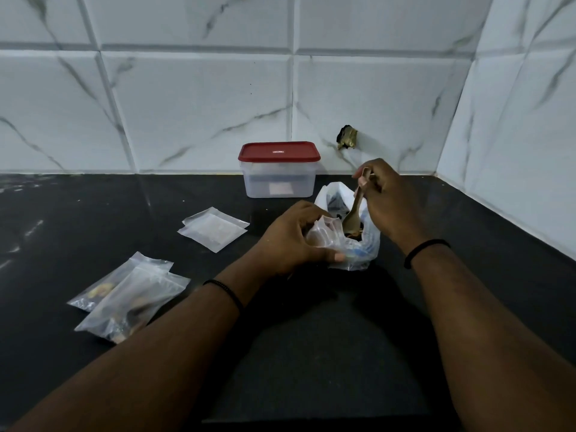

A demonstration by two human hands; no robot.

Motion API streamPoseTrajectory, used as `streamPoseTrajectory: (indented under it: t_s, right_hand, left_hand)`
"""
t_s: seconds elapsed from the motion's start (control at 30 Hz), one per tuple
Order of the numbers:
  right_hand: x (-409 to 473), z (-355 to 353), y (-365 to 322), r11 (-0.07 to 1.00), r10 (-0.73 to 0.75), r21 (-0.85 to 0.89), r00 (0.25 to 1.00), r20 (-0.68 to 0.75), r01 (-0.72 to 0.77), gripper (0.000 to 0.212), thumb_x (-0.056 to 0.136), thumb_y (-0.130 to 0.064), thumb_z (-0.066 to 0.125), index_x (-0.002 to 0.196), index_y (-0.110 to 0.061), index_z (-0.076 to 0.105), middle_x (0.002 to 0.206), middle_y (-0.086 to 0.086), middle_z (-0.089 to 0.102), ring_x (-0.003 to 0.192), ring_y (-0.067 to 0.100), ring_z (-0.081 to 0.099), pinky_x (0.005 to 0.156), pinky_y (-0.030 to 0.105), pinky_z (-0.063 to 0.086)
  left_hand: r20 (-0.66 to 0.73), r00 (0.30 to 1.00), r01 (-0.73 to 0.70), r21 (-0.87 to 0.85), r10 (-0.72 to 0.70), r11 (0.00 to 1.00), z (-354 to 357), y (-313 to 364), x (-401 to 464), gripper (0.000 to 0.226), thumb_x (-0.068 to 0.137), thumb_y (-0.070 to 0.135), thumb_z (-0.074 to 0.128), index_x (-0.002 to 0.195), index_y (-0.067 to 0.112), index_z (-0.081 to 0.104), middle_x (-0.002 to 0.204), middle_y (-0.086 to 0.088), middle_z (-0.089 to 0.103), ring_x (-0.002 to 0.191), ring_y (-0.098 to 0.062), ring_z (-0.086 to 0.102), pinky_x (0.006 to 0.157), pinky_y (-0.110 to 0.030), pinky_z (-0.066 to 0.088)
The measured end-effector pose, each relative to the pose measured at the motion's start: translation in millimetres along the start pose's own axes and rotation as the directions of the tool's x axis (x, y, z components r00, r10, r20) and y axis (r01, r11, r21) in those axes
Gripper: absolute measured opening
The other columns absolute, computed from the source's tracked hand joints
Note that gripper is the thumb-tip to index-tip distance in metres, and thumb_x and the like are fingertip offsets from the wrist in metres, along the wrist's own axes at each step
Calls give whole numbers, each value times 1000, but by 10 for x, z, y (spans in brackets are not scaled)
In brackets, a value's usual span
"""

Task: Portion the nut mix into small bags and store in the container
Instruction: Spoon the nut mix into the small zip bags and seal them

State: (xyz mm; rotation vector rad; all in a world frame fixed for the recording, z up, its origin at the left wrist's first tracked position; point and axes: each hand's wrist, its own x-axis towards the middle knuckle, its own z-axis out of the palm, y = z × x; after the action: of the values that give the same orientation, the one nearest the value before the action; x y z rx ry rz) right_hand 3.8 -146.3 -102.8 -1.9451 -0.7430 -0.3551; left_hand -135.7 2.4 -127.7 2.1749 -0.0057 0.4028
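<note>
My left hand (291, 236) grips a small clear bag (324, 233) at its mouth, thumb low on the near edge and fingers curled over the far one, holding it up beside the big bag (358, 244) of nut mix. The big bag stands on the black counter (311, 338), just right of my left fingertips, its white plastic crumpled and its mouth gaping upward. My right hand (389, 204) pinches the top of a brown spoon (353, 213) between thumb and bent fingers. The spoon hangs nearly upright below those fingers, its bowl down at the big bag's opening, right where the small bag's lip meets it. Dark nut mix (353, 234) shows under the spoon's bowl; I cannot tell whether it lies in the big bag or in the small one.

Beyond my left fingers, towards the tiled wall (187, 104), stands the container (279, 179), clear-sided with a red lid (279, 151) seated on it. It is apart from both hands. Left of my left knuckles lie empty bags (213, 229), flat and stacked. Nearer me, left of my left wrist, lie two filled bags (131, 299), one overlapping the other, with nuts visible through the plastic. A dark band (226, 291) circles my left wrist and another (425, 249) my right. On the wall beyond my right fingers is a dark, ragged hole (347, 137).
</note>
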Motion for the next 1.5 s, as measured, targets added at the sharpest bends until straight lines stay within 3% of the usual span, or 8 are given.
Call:
streamPoseTrajectory:
  t_s: [0.23, 0.37, 0.53, 0.63, 0.87, 1.13, 1.3, 1.5]
  right_hand:
    - [8, 22, 29, 944, 328, -18, 943, -53, -329, 20, 91, -14, 52, 92, -5, 69, 88, 7, 68, 80, 23, 64, 70, 29, 47]
    - [27, 16, 85, 905, 424, 41, 906, 19, -424, 17, 72, -15, 59, 66, -2, 67, 68, 13, 72, 75, 34, 72, 75, 44, 58]
    - [-17, -13, -35, 849, 476, 176, 865, 157, -499, 12, 85, 3, 55, 75, -1, 60, 60, 15, 65, 41, 13, 65, 37, 13, 36]
    - [-10, -29, -8, 838, 499, 205, 862, 88, -506, 10, 85, 0, 56, 79, 6, 62, 69, 21, 68, 37, 11, 60, 36, 17, 34]
    - [33, -75, 59, 870, 470, 231, 874, -121, -436, 18, 80, -16, 56, 63, -13, 63, 68, 11, 72, 71, 30, 72, 70, 42, 55]
    - [11, -123, 52, 855, 494, 320, 831, -257, -409, 21, 77, -18, 54, 62, -9, 65, 67, 11, 72, 60, 25, 64, 62, 37, 50]
    - [-7, -172, -127, 782, 553, 501, 784, -281, -371, 19, 83, -16, 56, 66, -13, 62, 74, 10, 74, 58, 19, 65, 52, 31, 46]
    - [-171, -97, -482, 824, 376, 516, 907, -190, -233, 17, 91, -12, 57, 75, -14, 64, 75, 11, 67, 38, -2, 46, 39, 13, 34]
  left_hand:
    - [-4, 999, 45, 15, -45, 999, 3, -3, 1, 55, 68, 34, 89, 115, 32, 59, 115, 13, 60, 103, -8, 60, 88, -25, 53]
    - [-6, 999, 47, 41, -47, 998, 7, 19, 7, 57, 68, 34, 89, 116, 29, 60, 117, 11, 61, 105, -9, 60, 92, -30, 54]
    - [-32, 998, 64, 45, -63, 997, 11, 16, 6, 62, 66, 35, 89, 121, 25, 61, 117, 10, 61, 105, -10, 61, 94, -34, 55]
    - [-38, 997, 67, 42, -65, 997, 3, 15, 5, 66, 67, 35, 89, 125, 23, 60, 121, 9, 60, 108, -10, 60, 96, -34, 54]
    - [-44, 997, 58, 17, -57, 998, -9, -7, 5, 68, 66, 35, 90, 126, 22, 60, 119, 10, 59, 107, -10, 60, 94, -30, 55]
    - [-90, 994, 53, -127, -65, 990, -25, -31, -4, 59, 68, 28, 90, 119, 20, 62, 111, 9, 64, 99, -9, 64, 78, -18, 54]
    - [-158, 982, 68, -217, -104, 974, -21, -71, 25, 52, 67, 31, 89, 113, 25, 65, 112, 6, 68, 103, -11, 66, 87, -29, 56]
    - [-142, 979, 98, -291, -145, 952, -24, -87, 42, 35, 74, 20, 86, 103, 23, 67, 100, 6, 74, 89, -3, 70, 76, -21, 55]
